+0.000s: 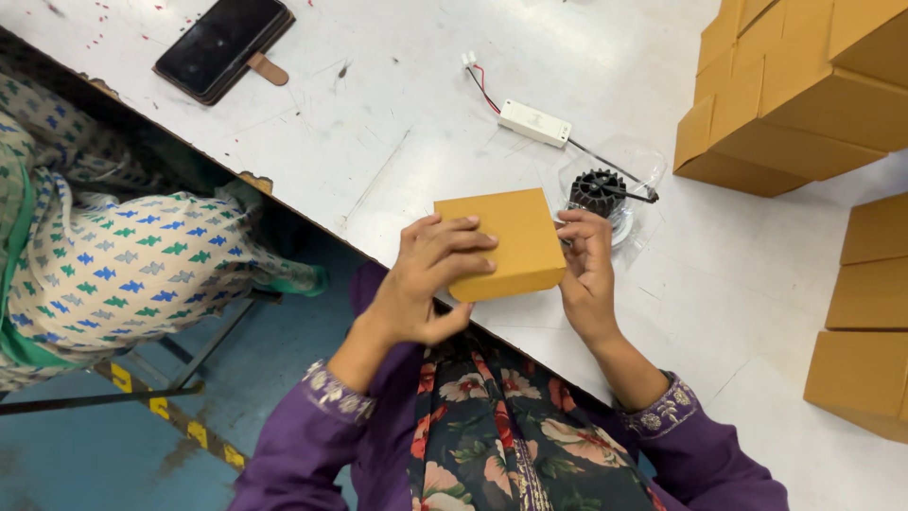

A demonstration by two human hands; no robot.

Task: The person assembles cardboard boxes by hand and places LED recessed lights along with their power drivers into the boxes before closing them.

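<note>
Small yellow-brown box (pixel 501 244) held over near edge of white table (pixel 397 142), lifted just off the surface as far as could be told. Left hand (pixel 426 279) wrapped round box's left side: fingers curled over top face, thumb under lower edge, a firm closed clasp, probably to steady the box and keep it shut. Right hand (pixel 586 270) pressed to box's right side, fingers bent in at the upper right corner, partly closed; whether pinching a flap or only bracing, could not tell. Box closed, tilted a little, long face up. Just beyond right hand, black finned part (pixel 598 192) in clear plastic bag (pixel 636 175), touching or nearly touching the fingertips, kept close to hand. Thin black lead running from that part to white driver block (pixel 534 123), with red and white wires (pixel 478 80) ending in small plug farther back. Stacks of like boxes (pixel 794 85) at far right, well apart, more (pixel 870 312) down the right edge; piled neatly, likely to keep the work spot free. Phone (pixel 222 45) in dark flip case at far left, well away. Second person's patterned cloth (pixel 123 265) at left, below table edge.
</note>
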